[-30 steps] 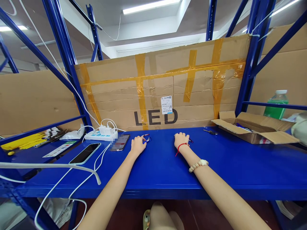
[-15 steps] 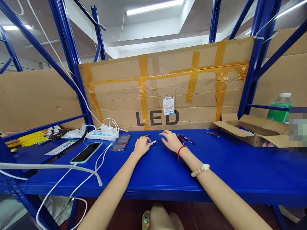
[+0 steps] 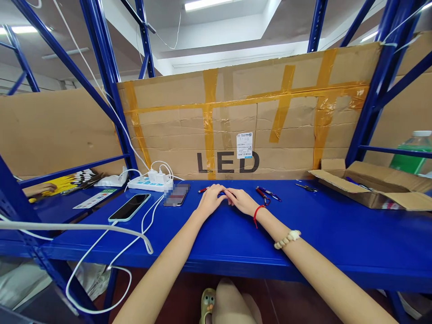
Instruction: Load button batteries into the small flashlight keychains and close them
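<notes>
While the bare left hand (image 3: 211, 201) arches over the smooth, glossy blue metal table (image 3: 229, 238), the bare right hand (image 3: 243, 201), trailing a thin red cord bracelet (image 3: 256, 218) and a string of rounded pale beads (image 3: 286, 240), meets it fingertip to fingertip. Each grip is narrow, with fingers bent together, but whether anything is pinched inside cannot be told. A slim, shiny red piece (image 3: 203, 190) lies just beside the left fingers; a looped, shiny red piece (image 3: 263, 196) and a slender, shiny blue piece (image 3: 270, 193) lie together on the table beyond the right wrist. Behind stands a creased brown cardboard panel (image 3: 162, 144) crossed by glossy amber tape (image 3: 208, 135). Half a second ago the hands were apart and a blue piece showed at the left fingertips; now the right hand has closed that gap, and that piece is hidden from view
</notes>
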A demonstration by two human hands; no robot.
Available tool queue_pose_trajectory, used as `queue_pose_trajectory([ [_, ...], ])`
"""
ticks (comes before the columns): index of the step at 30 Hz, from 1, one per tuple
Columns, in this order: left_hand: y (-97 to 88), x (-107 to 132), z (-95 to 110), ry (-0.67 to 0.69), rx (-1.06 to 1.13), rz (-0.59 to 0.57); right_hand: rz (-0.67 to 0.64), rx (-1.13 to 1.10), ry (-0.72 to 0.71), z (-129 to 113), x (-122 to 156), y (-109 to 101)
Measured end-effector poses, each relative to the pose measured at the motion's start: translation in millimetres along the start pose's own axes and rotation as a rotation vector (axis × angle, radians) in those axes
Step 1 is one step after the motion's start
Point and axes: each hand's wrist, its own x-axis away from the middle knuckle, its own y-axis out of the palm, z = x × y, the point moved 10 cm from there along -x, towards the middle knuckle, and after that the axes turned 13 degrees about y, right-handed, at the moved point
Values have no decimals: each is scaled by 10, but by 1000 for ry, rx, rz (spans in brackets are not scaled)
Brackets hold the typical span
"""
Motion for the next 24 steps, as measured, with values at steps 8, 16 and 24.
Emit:
queue_pose_trajectory([
  [8, -67, 33, -73, -72, -67, 44, 90, 68, -22, 10, -22, -28],
  [16, -106, 38, -94, -60, -133, 43, 114, 36, -32, 75, -34, -16],
  [24, -98, 42, -102, -82, -172, 37, 98, 68, 0, 87, -52, 7],
])
